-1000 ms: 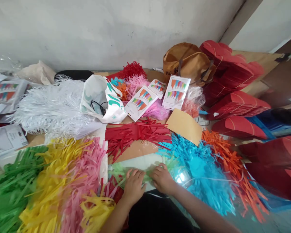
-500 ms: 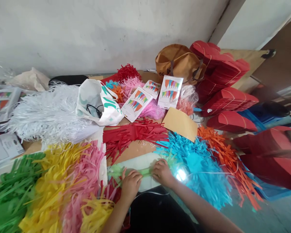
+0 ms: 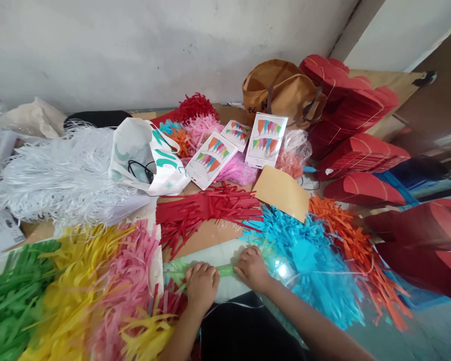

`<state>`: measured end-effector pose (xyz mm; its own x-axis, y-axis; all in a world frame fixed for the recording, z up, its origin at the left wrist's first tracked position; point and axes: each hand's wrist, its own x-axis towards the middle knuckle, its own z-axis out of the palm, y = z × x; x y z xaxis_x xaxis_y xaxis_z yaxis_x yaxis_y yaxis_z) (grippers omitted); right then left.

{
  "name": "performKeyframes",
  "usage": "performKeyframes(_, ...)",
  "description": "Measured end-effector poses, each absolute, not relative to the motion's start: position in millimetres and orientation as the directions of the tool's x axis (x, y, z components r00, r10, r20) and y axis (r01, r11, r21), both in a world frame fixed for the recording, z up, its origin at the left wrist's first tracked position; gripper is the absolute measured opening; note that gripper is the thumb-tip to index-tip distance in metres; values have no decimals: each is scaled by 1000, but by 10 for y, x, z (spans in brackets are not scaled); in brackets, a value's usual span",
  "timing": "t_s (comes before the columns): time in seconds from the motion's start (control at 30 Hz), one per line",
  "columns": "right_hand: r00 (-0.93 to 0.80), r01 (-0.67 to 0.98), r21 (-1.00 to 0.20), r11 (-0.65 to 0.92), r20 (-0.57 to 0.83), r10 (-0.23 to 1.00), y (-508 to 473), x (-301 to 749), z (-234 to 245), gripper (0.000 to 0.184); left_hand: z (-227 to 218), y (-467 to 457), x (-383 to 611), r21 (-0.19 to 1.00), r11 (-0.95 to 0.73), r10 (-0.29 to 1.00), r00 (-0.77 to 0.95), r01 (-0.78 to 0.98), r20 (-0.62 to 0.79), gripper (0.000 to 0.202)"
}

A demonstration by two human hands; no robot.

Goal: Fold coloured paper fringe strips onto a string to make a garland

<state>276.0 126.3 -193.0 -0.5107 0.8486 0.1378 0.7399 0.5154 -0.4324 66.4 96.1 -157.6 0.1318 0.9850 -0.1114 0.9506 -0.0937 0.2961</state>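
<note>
My left hand and my right hand grip a rolled band of pale green fringed paper between them, on a white sheet. A clear plastic sheet lies just right of my right hand, under blue paper fringe. Pink fringe and tangled yellow fringe lie left of my left hand. Red fringe lies beyond both hands on brown cardboard.
Green, white and orange fringe bunches spread around. Bunting packets, a white printed bag and a tan envelope lie farther back. Red paper stacks and a brown bag stand against the wall.
The green paper between my hands has drawn into a tighter roll, and my left hand has shifted onto it. The view has moved slightly left and up.
</note>
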Motion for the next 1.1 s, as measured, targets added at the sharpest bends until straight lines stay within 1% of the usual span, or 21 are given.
performKeyframes(0.17,-524,748,-398,530,135,841,1287,2754,-1954,25,-1607,1010,668,243,-98,981,134,965,-139,27)
performKeyframes(0.33,-507,770,-375,516,130,852,1309,2733,-1972,24,-1619,1023,650,235,-108,980,142,966,-136,27)
performKeyframes(0.43,-448,808,-363,465,135,884,1326,2741,-1975,25,-1618,997,630,239,-97,987,124,966,-99,18)
performKeyframes(0.5,-384,841,-351,411,148,911,1319,2757,-1972,26,-1621,973,618,242,-96,992,112,965,-54,18)
performKeyframes(0.57,-335,864,-336,375,174,926,1287,2771,-1967,19,-1629,953,610,251,-120,992,126,961,-7,18)
performKeyframes(0.63,-374,844,-327,424,205,904,1237,2774,-1961,8,-1636,937,604,268,-171,985,170,948,28,22)
performKeyframes(0.67,-427,817,-322,479,220,877,1212,2771,-1958,7,-1637,928,602,277,-200,980,196,940,41,24)
performKeyframes(0.73,-552,739,-304,601,237,799,1183,2761,-1948,11,-1628,909,602,289,-247,969,239,925,62,26)
performKeyframes(0.8,-632,680,-283,676,242,737,1192,2751,-1932,15,-1609,883,610,293,-273,962,262,916,79,26)
performKeyframes(0.97,-689,621,-281,732,249,680,1315,2760,-1880,15,-1597,828,636,287,-277,961,255,917,110,27)
performKeyframes(1.1,-690,619,-282,733,250,679,1350,2770,-1868,13,-1644,815,616,275,-243,966,206,930,157,24)
